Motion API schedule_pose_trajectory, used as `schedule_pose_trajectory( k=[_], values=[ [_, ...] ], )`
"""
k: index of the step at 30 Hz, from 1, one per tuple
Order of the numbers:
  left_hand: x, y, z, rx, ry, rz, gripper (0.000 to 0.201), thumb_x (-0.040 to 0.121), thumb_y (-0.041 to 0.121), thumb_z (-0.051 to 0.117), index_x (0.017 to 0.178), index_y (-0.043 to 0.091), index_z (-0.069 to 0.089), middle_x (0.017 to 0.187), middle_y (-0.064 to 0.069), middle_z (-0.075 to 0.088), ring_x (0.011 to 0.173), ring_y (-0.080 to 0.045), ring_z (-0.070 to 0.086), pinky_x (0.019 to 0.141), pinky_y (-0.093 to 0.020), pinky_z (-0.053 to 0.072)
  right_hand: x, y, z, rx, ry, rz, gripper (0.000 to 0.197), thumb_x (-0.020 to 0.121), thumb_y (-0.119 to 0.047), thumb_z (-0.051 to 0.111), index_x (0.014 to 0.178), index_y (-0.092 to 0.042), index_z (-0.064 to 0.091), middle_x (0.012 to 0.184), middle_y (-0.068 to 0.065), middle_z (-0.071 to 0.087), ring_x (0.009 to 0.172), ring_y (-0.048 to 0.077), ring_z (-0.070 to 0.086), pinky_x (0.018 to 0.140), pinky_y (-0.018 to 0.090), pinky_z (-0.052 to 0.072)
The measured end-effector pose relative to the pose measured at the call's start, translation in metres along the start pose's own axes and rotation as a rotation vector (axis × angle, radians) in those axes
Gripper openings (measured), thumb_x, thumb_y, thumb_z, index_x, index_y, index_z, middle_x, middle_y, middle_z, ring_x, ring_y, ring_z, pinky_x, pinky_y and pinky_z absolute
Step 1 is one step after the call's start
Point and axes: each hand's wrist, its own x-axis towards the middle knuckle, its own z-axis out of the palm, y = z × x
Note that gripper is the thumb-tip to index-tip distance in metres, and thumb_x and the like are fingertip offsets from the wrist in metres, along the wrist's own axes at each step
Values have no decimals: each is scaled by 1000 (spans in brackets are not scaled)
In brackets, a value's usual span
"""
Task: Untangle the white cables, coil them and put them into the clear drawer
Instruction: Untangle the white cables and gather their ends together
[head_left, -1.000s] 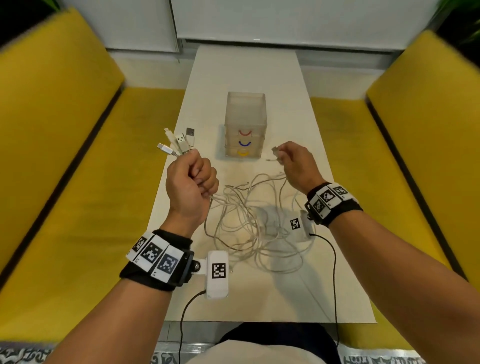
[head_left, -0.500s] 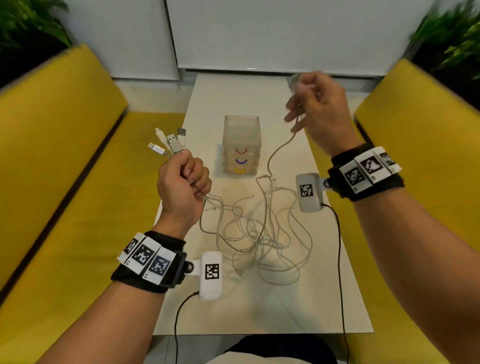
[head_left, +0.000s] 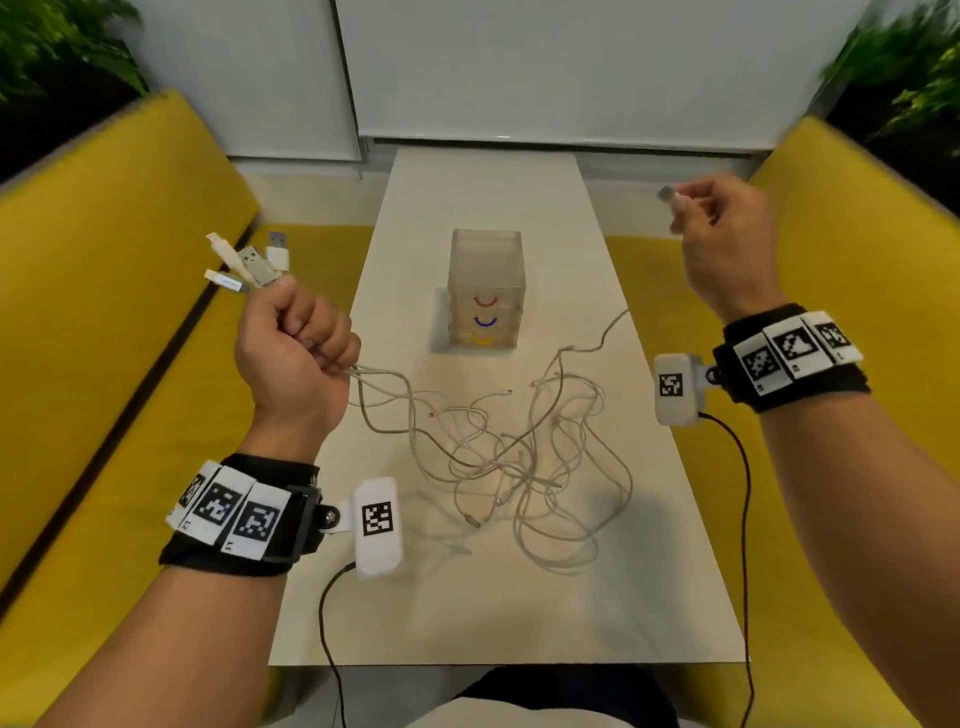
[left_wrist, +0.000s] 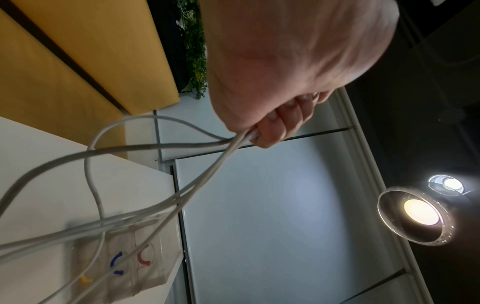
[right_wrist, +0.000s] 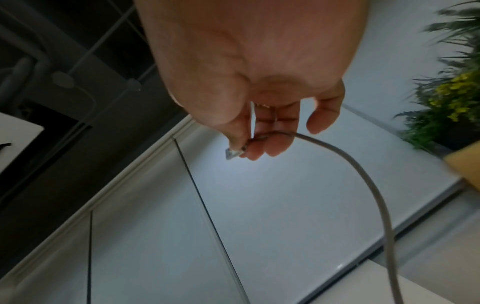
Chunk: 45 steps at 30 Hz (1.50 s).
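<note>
Early days: the left hand (head_left: 293, 358) clenches several plug ends (head_left: 249, 260), the right hand (head_left: 727, 249) pinches one connector (head_left: 670, 196), white cables (head_left: 509, 457) still tangled on the surface (head_left: 467, 613), six o'clock of the shut clear drawer unit (head_left: 485, 291).

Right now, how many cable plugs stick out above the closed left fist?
4 plugs fan out above the left hand: one far left, one upper left, one middle, one right. More may be hidden.

Head cam: we look forward and down on the bench (head_left: 519, 613). Wrist cams sit close under each palm, tilted up toward the wall. Left wrist and head cam both see the drawer (head_left: 485, 291) (left_wrist: 145, 267).
</note>
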Motion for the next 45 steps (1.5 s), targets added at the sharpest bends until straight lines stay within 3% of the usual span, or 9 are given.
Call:
schedule_pose_trajectory(
  k=[5,11,14,20,26,30,34,39,45],
  values=[
    [3,2,-10,7,50,-1,38,98,21,31,62,22,20,50,4,15,45,-13,8,44,-29,7,-31,26,-2,-30,-346,328,21,101,-33,58,97,-14,66,79,4,65,53,15,55,49,28,50],
    [4,-2,-16,20,55,11,37,98,20,32,63,22,19,50,5,17,45,-13,9,44,-29,8,-91,69,12,-384,-886,693,21,100,-25,59,100,-5,66,80,11,70,52,22,57,46,28,48],
    [4,-1,-18,22,66,23,37,97,20,32,64,22,18,49,5,17,45,-13,8,44,-29,8,-98,87,12,-624,-961,719,18,98,-20,59,104,-4,67,79,8,71,47,15,47,44,23,39],
    [6,4,-20,9,85,44,37,82,26,49,64,22,17,49,6,17,46,-13,7,44,-29,8,-124,106,9,-869,-1083,690,29,95,-33,63,111,-9,60,94,5,66,62,17,53,67,32,50],
    [2,-5,-19,22,93,13,36,96,20,32,64,22,18,50,4,16,45,-13,9,46,-31,6,-176,112,37,-613,-1367,705,37,93,-46,59,106,-12,68,93,2,74,70,20,65,55,28,52],
    [1,-9,-15,29,82,-1,36,98,20,31,64,21,17,50,4,17,45,-13,9,46,-31,6,-194,94,58,-753,-1455,562,50,90,-56,60,100,-8,67,97,0,71,80,23,67,68,30,52],
    [0,-12,-15,29,78,-22,37,98,20,31,64,21,17,49,5,17,45,-14,8,47,-32,6,-182,84,69,-856,-1264,457,29,93,-39,57,78,-14,56,91,2,62,83,23,59,79,33,50],
    [-1,-18,-14,26,74,-42,39,99,19,30,61,21,20,48,6,18,44,-12,9,45,-29,7,-126,98,81,-712,-801,425,13,91,-21,52,93,-9,58,95,8,65,82,26,60,67,30,45],
    [-1,-28,-13,27,59,-79,39,99,21,31,61,21,21,48,5,18,44,-12,8,43,-28,8,-102,144,107,-553,-672,472,22,92,-14,55,112,-11,66,117,12,67,104,30,62,85,37,51]
  ],
)
